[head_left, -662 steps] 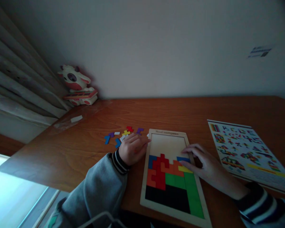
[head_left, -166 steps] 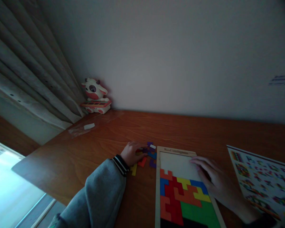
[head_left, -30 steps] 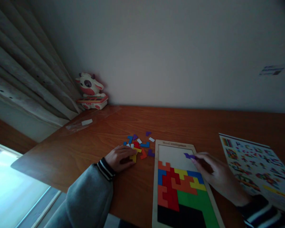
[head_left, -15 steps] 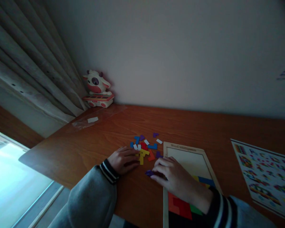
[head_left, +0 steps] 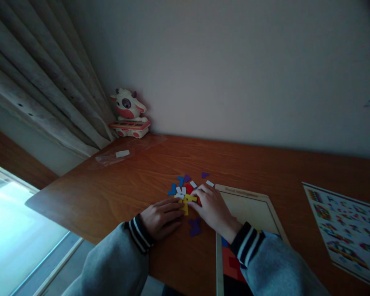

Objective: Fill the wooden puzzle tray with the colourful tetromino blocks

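My left hand (head_left: pixel 162 217) lies flat on the wooden desk (head_left: pixel 117 193), fingers stretched, tips next to a yellow piece (head_left: pixel 186 201). My right hand (head_left: pixel 212 207) reaches across to the pile of loose coloured pieces (head_left: pixel 185 190). Its fingers are bent and close together over the red and yellow ones, and what they grip is hidden. A purple piece (head_left: pixel 195 226) lies loose on the desk between my hands. My right sleeve covers much of the wooden puzzle board (head_left: pixel 253 205). The board's upper part is bare, and red and blue pieces show by its left rim.
A printed pattern sheet (head_left: pixel 345 228) lies at the right. A cow-shaped toy (head_left: pixel 128 113) stands in the far left corner by the curtain (head_left: pixel 43 90). A clear plastic bag (head_left: pixel 120 155) lies in front of it. The desk's edge runs down the left.
My right hand carried a purple piece off the board, set it on the desk and moved up to the loose pile. My left hand has stayed by the yellow piece.
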{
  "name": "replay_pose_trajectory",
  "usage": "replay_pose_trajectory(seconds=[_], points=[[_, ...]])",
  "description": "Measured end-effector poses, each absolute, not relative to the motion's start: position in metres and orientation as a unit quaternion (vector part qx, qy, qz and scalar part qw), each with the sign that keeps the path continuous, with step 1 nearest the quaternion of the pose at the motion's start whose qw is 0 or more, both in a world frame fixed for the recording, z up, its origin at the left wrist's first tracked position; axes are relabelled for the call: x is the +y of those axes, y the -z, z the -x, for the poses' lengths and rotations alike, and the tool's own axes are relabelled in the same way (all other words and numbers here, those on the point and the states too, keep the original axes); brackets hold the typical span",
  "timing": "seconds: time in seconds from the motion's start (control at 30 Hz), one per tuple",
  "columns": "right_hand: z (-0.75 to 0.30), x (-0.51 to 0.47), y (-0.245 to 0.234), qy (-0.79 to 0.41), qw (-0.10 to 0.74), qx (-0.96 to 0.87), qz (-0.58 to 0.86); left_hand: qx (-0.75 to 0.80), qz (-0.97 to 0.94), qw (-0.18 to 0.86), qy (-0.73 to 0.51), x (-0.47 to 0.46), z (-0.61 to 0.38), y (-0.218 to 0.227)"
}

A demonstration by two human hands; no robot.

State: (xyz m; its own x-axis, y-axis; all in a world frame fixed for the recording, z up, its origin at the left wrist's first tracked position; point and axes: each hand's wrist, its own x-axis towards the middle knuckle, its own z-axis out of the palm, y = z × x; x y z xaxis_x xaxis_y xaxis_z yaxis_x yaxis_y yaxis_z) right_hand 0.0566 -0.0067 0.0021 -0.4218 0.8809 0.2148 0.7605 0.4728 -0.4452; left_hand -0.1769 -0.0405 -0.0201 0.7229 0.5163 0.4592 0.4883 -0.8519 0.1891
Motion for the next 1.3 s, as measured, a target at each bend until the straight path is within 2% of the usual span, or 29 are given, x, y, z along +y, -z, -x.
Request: replay_pose_trajectory(seconds=[0.43,0.63,0.83,1.07,1.3], points=[[-0.072,-0.017,-0.01,-0.242,0.258,-0.79,0.501,0.339,-0.921,-0.009,-0.192,-0.043,0.171,0.017],[-0.101,-0.015,-0.012,-0.229,0.305,-0.775,0.504,0.37,-0.911,-0.007,-0.181,-0.041,0.167,0.006],[-0.113,-0.015,-0.021,-0.23,0.318,-0.778,0.491,0.328,-0.919,0.008,-0.218,-0.034,0.149,0.002],[-0.136,-0.012,-0.025,-0.192,0.38,-0.753,0.501,0.409,-0.876,0.037,-0.253,-0.014,0.114,0.006],[-0.194,-0.015,-0.025,-0.189,0.425,-0.693,0.551,0.422,-0.857,0.077,-0.285,-0.006,0.113,0.015]])
